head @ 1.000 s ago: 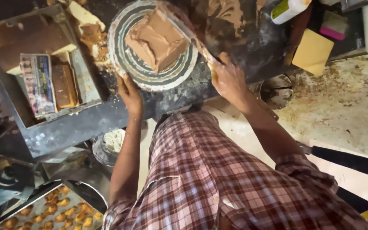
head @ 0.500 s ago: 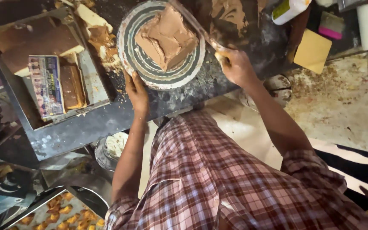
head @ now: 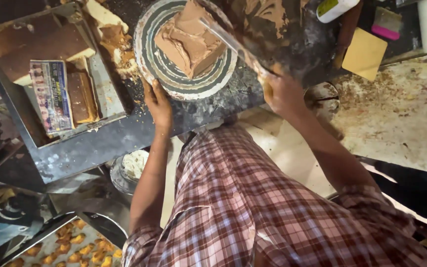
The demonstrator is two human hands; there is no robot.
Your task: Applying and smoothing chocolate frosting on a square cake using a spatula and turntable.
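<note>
Since half a second ago the cake [head: 190, 42] has turned on its round stand [head: 186, 84], one corner now pointing toward the person, while the long spatula [head: 228, 43] has swung to lie along the cake's right side. Gripping the spatula's handle, the right hand [head: 282, 94] is closed tight in a fist, just past the stand's right edge. At the stand's near-left rim sits the left hand [head: 158, 104], fingers curled loosely over the edge and touching it, holding nothing else. Chocolate-coloured cream covers the square cake, which sits in the middle of the stand with a bare striped ring all around it. Close on the left lies a metal tray [head: 109, 106] of cake slabs, leaving little room that side. To the right, the dark worktop [head: 292, 39] is smeared but open up to a yellow card [head: 364, 54].
</note>
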